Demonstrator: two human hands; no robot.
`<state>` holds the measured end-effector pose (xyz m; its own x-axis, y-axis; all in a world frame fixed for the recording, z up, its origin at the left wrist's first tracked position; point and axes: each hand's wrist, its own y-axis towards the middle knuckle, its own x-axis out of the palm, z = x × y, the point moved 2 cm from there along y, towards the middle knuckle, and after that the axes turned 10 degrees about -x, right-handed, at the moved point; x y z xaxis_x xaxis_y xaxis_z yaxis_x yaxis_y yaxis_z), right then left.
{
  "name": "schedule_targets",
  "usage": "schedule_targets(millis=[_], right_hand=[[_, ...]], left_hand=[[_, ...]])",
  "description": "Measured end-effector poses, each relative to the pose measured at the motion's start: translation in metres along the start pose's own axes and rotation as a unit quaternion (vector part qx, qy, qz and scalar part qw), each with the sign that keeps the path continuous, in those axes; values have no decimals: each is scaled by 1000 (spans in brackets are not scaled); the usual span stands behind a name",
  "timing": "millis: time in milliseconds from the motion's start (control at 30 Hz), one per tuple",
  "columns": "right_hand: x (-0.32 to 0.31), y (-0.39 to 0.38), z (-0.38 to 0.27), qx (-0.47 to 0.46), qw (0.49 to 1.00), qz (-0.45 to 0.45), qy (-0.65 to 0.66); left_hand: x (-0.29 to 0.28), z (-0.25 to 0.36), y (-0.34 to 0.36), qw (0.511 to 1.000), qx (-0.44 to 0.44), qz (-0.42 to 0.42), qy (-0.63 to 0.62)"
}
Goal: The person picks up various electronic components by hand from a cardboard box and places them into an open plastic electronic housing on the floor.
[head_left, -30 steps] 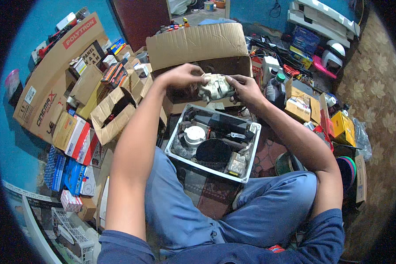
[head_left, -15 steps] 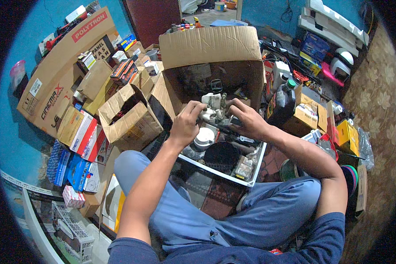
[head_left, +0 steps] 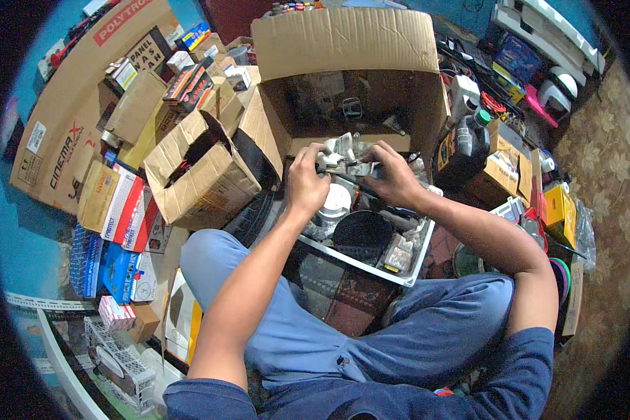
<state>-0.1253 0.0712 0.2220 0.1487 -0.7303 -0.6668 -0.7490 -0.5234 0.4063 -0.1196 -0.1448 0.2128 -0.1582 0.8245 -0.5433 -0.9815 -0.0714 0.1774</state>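
Both hands are over the far part of a white-rimmed tray (head_left: 354,262), with a whitish-grey, irregular part (head_left: 343,159) between them. My left hand (head_left: 308,183) has its fingers bent against the part's left side. Curled in at its right side is my right hand (head_left: 395,178), whose fingertips are partly hidden. Bits of the part look shiny or clear, and its kind cannot be made out. Nearer me in the tray lie a round white lid-like piece (head_left: 336,201), a round black piece (head_left: 362,234) and a small clear packet (head_left: 399,252).
Behind the tray an opened cardboard box (head_left: 343,38) holds a few small items. A smaller open carton (head_left: 210,182) stands left, beside piled packages. On the right are a black bottle (head_left: 463,147) with a green cap, a carton (head_left: 495,168) and a white helmet (head_left: 558,94).
The view has tipped downward, so the boxes sit higher in the picture. Both hands stay at the whitish-grey part, which has turned or shifted slightly between them.
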Motion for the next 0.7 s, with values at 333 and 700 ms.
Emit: schedule_targets(millis=[333, 700], right_hand=[[54, -31, 66, 190, 977, -92, -29], [54, -26, 86, 214, 947, -223, -90]], left_hand=[[68, -72, 21, 983, -69, -163, 51], [101, -96, 28, 967, -146, -193, 83]])
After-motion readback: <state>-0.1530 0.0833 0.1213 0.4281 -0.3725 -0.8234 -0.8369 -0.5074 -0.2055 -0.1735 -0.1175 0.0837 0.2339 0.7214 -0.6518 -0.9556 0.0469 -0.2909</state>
